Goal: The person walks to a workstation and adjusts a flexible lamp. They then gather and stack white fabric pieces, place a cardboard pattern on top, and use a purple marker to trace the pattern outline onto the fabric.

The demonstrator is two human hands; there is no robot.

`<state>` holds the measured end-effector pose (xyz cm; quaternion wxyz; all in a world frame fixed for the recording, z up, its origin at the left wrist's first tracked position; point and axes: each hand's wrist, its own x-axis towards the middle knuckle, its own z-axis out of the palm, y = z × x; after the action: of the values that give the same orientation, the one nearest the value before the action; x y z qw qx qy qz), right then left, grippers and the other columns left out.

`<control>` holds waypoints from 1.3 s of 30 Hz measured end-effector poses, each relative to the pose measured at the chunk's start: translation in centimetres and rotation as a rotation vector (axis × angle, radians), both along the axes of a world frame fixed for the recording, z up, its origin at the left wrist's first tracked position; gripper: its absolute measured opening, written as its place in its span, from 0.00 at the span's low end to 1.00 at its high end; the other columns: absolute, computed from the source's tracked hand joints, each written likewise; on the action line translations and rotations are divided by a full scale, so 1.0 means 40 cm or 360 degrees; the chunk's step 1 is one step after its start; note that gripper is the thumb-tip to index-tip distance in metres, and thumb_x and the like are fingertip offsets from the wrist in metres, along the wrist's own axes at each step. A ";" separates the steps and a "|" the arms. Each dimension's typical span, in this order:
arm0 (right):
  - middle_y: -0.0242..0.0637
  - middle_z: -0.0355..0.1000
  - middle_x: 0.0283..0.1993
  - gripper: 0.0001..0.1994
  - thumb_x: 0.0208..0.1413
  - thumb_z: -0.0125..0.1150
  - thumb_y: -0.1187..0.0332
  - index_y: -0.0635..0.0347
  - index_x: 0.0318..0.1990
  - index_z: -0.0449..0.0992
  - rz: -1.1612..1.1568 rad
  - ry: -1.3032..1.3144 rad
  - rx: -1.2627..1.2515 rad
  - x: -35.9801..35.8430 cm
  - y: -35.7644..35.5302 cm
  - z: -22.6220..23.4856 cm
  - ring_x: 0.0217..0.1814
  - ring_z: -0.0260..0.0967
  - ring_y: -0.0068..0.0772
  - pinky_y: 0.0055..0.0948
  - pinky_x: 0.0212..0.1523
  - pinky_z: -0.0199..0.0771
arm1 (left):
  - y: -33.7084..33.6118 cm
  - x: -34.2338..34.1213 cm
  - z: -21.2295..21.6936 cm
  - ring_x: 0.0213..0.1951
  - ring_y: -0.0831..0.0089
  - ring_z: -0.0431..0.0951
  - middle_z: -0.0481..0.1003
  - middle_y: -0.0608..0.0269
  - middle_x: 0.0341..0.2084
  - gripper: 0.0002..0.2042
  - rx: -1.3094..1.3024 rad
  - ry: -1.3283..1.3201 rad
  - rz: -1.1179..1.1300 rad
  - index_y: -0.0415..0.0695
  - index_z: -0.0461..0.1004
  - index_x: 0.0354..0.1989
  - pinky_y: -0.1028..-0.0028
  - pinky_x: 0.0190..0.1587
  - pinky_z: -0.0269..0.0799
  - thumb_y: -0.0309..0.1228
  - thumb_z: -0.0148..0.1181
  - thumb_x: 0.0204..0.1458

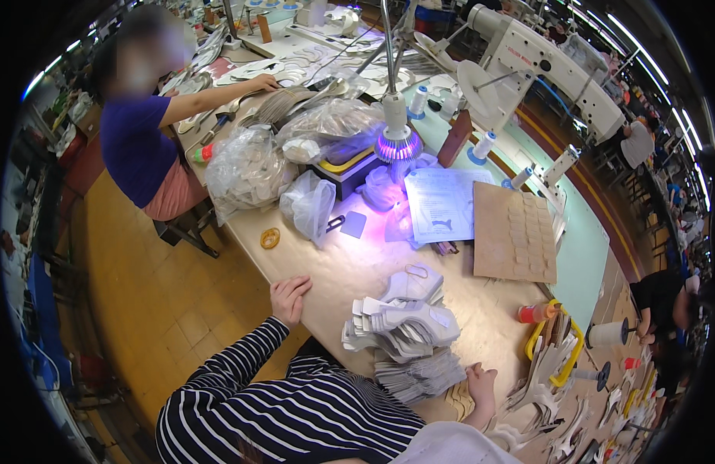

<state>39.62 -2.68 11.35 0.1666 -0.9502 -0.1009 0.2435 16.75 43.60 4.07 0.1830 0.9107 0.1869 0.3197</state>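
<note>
My left hand (pixel 290 300) rests on the near edge of the table, fingers laid on its surface, holding nothing. To its right lies a pile of white and light grey cut shoe pieces (pixel 408 321), fanned in overlapping stacks. Closer to me sits a stack of grey cut pieces (pixel 421 376). My right hand (pixel 481 384) is beside that stack, its fingers slightly bent and apart, with nothing visible in them. Next to it are some beige cut pieces (pixel 458 402), partly covered by the grey stack. A rubber band (pixel 416 271) lies on top of the white pile.
A lamp (pixel 398 143) shines purple light over the table. Beyond are plastic bags of pieces (pixel 253 170), a printed sheet (pixel 441 205), a brown board (pixel 514 233) and a roll of tape (pixel 270 238). A yellow-rimmed basket (pixel 562 375) stands right. A co-worker (pixel 141 147) sits at far left.
</note>
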 end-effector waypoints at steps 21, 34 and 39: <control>0.52 0.59 0.65 0.29 0.62 0.59 0.66 0.56 0.70 0.60 -0.0475 -0.0441 0.0870 -0.268 0.074 0.106 0.61 0.64 0.52 0.40 0.64 0.64 | -0.088 0.126 0.233 0.55 0.70 0.73 0.76 0.56 0.50 0.14 -0.1615 -0.0339 -0.0366 0.35 0.72 0.54 0.69 0.61 0.64 0.30 0.48 0.67; 0.62 0.45 0.71 0.54 0.41 0.77 0.72 0.61 0.72 0.43 -0.1231 -0.0272 0.1793 -0.359 0.245 -0.013 0.72 0.51 0.53 0.46 0.70 0.55 | -0.387 0.272 0.354 0.66 0.49 0.59 0.59 0.50 0.67 0.43 0.0294 0.0583 -0.0853 0.50 0.62 0.67 0.52 0.64 0.56 0.51 0.71 0.40; 0.49 0.62 0.63 0.44 0.38 0.69 0.81 0.66 0.66 0.54 -0.1273 -0.0105 0.1972 -0.348 0.199 -0.033 0.63 0.62 0.40 0.37 0.64 0.62 | -0.357 0.214 0.321 0.67 0.46 0.56 0.56 0.51 0.69 0.51 0.0407 0.0601 -0.0887 0.56 0.63 0.67 0.50 0.64 0.57 0.40 0.80 0.24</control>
<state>25.71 5.27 10.02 0.7455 -0.6530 0.1293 0.0338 25.30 29.32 16.92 0.1098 0.9853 -0.0795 0.1044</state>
